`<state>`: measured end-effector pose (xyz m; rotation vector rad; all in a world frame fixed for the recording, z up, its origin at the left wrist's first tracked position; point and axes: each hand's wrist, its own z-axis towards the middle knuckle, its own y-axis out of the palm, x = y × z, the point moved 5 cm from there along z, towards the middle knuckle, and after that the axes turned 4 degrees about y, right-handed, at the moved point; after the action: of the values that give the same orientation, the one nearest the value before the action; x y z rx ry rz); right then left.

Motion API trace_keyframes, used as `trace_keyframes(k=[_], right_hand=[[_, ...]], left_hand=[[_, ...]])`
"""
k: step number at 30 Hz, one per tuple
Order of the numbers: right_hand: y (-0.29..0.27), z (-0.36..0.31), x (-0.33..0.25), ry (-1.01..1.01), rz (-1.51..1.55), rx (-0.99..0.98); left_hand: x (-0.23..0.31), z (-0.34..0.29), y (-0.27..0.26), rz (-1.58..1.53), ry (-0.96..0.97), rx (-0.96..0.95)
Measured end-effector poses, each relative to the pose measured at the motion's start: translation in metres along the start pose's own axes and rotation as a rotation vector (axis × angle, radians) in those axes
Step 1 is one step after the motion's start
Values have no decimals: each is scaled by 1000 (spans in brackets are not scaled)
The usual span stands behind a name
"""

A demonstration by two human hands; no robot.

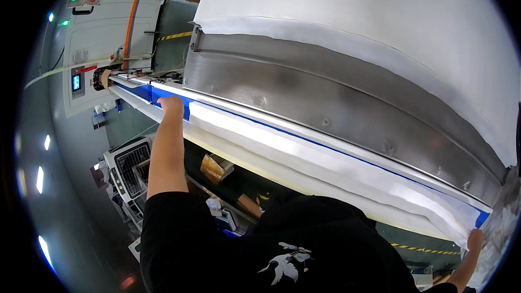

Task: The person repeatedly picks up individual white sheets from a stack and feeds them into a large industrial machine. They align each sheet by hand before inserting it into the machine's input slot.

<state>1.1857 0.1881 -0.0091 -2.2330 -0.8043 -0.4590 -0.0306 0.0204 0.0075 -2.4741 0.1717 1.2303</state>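
Observation:
A long white sheet of cloth-like material [304, 146] lies along a narrow blue-faced rail [142, 91] that slants from the upper left to the lower right. My left hand [171, 105] rests on the blue strip just left of the sheet's end. Its thumb stands apart to the left and nothing shows in it; the other fingers are foreshortened. Far to the right, my right hand [476, 239] is closed on the bunched lower corner of the white sheet, beside the rail's blue end.
Behind the rail runs a brushed steel panel [282, 89], with a broad white sheet [353, 0] above it. A white machine cabinet [103, 38] with a small screen stands at left. Below are cardboard boxes [216, 168] and a white slatted unit [130, 163]. Clear plastic [499, 239] hangs at far right.

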Motion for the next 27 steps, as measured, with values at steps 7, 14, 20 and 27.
trace_keyframes(k=[7, 14, 20, 27], right_hand=[[46, -3, 22, 92, 107, -46], [-38, -12, -22, 165, 268, -292], [-65, 1, -41, 101, 256, -171], [-115, -2, -104, -103, 284, -172]], left_hand=[[2, 6, -1, -483, -13, 448], [86, -47, -42, -647, 116, 465], [123, -68, -80, -673, 235, 565], [169, -119, -133, -812, 423, 605]])
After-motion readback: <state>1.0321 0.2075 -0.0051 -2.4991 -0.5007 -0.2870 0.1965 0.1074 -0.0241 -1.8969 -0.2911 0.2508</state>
